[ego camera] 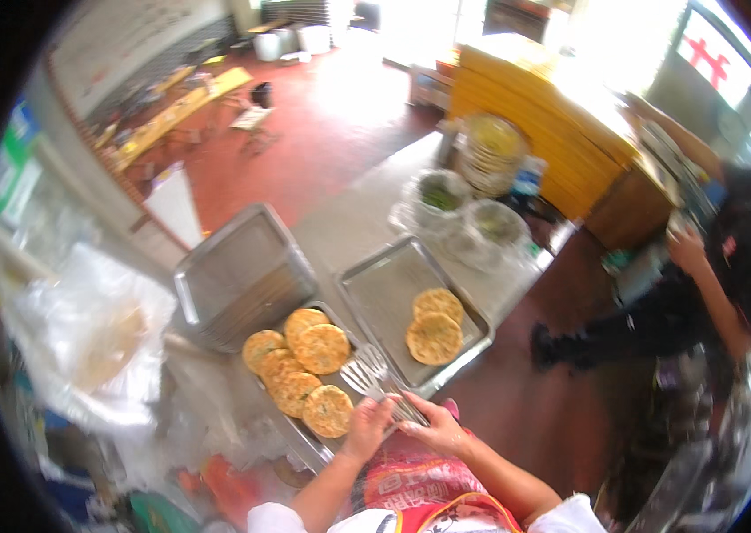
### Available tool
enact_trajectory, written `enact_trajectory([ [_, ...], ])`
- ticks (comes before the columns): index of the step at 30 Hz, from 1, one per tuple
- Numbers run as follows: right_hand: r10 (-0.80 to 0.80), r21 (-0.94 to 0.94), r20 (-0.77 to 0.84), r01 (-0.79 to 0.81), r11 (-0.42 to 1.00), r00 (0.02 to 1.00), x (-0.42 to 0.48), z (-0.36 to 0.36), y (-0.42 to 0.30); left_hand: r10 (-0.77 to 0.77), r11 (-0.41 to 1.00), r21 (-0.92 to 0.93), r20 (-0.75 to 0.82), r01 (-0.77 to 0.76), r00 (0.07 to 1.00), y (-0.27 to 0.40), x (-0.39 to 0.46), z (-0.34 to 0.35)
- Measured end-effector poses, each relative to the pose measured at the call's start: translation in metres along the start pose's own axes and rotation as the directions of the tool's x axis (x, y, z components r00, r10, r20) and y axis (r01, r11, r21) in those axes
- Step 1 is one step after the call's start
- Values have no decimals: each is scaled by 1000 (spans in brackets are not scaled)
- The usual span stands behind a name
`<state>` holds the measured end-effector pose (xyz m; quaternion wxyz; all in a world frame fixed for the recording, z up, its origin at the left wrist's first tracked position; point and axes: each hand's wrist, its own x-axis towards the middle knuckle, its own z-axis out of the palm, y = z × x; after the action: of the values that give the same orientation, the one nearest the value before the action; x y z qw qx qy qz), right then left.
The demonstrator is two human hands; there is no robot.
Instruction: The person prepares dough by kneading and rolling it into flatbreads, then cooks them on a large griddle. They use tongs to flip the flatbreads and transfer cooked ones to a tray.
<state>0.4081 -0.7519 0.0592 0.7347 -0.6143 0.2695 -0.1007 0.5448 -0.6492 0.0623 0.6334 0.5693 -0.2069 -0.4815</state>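
Observation:
My left hand (369, 426) and my right hand (439, 426) meet in front of me, both closed around the handles of metal tongs with slotted, spatula-like heads (363, 372). Those heads hover between two metal trays. Several browned round flatbreads (322, 348) lie overlapping on the left tray (309, 448), close to my left hand. On the right tray (375, 300), two more flatbreads (434, 338) overlap near its right end. Exactly how the fingers of each hand share the handles is hard to tell.
A stack of metal trays (242, 266) stands at the left. Plastic-lined tubs (441, 193) with green contents and stacked bowls (492, 146) sit at the table's far end, by a wooden cabinet (529, 120). Plastic bags (95, 340) hang left. A person (735, 246) in dark clothes is at the right.

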Motion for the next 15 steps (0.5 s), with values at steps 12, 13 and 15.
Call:
enact_trajectory([
  [12,92,52,375,-120,991,923,1,-85,-21,-73,970,197,-324,143,943,-13,-21,88],
  [13,103,61,416,-140,988,904,5,-88,-21,-59,984,139,-349,114,935,-15,-27,95],
  [15,124,-36,459,-121,992,880,12,-93,-21,-86,995,5,-432,98,898,-21,-36,105],
])
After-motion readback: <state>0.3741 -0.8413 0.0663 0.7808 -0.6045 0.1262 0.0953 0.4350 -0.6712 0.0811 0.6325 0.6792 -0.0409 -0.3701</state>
